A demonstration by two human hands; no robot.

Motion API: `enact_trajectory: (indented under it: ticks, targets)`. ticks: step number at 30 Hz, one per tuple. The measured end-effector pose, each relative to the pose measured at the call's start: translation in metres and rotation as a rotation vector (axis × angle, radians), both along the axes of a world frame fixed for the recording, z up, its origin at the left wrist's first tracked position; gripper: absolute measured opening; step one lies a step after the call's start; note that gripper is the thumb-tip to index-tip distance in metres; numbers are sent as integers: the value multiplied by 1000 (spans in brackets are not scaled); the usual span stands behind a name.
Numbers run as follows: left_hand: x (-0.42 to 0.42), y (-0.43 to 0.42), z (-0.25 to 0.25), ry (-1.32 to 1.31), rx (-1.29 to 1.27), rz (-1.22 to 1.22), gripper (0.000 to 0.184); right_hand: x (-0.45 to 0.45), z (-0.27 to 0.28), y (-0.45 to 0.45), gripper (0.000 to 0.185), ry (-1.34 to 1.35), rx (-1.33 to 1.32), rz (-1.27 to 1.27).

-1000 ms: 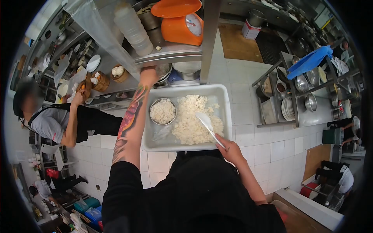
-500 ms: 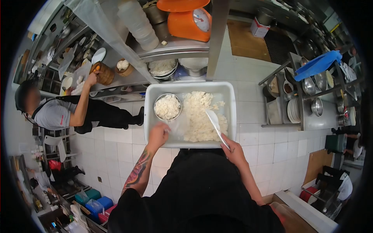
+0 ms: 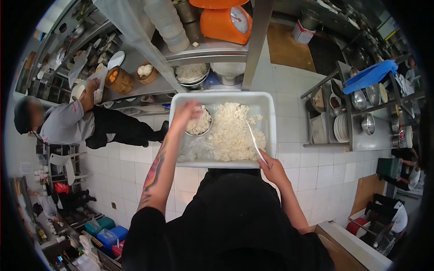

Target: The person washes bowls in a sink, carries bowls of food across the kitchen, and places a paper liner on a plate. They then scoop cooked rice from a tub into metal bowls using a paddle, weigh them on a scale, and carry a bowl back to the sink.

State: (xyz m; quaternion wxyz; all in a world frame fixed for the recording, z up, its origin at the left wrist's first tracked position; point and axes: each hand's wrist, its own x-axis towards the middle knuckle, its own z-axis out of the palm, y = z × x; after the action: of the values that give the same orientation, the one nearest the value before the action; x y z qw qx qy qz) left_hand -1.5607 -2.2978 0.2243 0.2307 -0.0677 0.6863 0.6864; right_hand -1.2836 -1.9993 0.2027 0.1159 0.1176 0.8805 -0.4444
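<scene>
A large white plastic tub [image 3: 272, 122] stands in front of me. On its right side lies a heap of white, crumbly food that looks like cooked rice [image 3: 233, 144]. More of it fills a round metal bowl [image 3: 200, 122] in the tub's back left. My left hand [image 3: 184, 113] is over the bowl's left and upper edge, its fingers smeared by motion. Around the handle of a white spatula [image 3: 254, 139], my right hand [image 3: 272, 168] is closed at the tub's front right; the blade touches the heap. Clear plastic film [image 3: 195, 150] lies at the tub's front left.
A metal shelf behind the tub carries an orange scale [image 3: 224, 26], stacked clear containers [image 3: 169, 27] and bowls below. To the left stands a co-worker [image 3: 68, 121] beside bamboo steamers [image 3: 119, 80]. A metal rack [image 3: 361, 142] with plates and bowls is on the right.
My left hand has moved up from the tub's front left to the bowl. The spatula is more edge-on in my right hand. The co-worker's arm has drawn back from the steamer.
</scene>
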Motion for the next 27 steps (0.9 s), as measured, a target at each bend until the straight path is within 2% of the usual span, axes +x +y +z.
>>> enact_trajectory:
  ticks: [2, 3, 5, 8, 16, 18, 22, 24, 26, 27]
  targets:
    - [-55, 23, -3, -126, 322, 323, 37, 9, -4, -2, 45, -27, -10, -15]
    - [-83, 27, -18, -121, 326, 319, 37, 13, -4, -4, 45, -79, -33, -5]
    - [-125, 34, -54, -196, 307, 559, 31, 21, -8, -7, 45, -77, -62, 2]
    - [-112, 51, -37, -58, 269, 658, 28, 29, -16, -11, 46, -57, -184, -53]
    - [-39, 20, -18, 90, 315, 436, 27, 24, -33, -7, 46, -2, -211, -153]
    - [-4, 20, 4, 74, 312, 353, 27, 17, -50, -4, 42, 232, 158, -106]
    - [47, 9, 15, -24, 315, 293, 25, -10, -47, -3, 37, 25, 330, 1]
    - [67, 8, 21, -38, 320, 288, 24, -27, -32, -1, 29, 260, 542, 93]
    - [87, 10, 31, 20, 283, 229, 24, -58, 42, -18, 23, 539, 326, -65]
    - [95, 11, 34, 22, 236, 206, 24, -70, 73, -28, 23, 615, 213, -51]
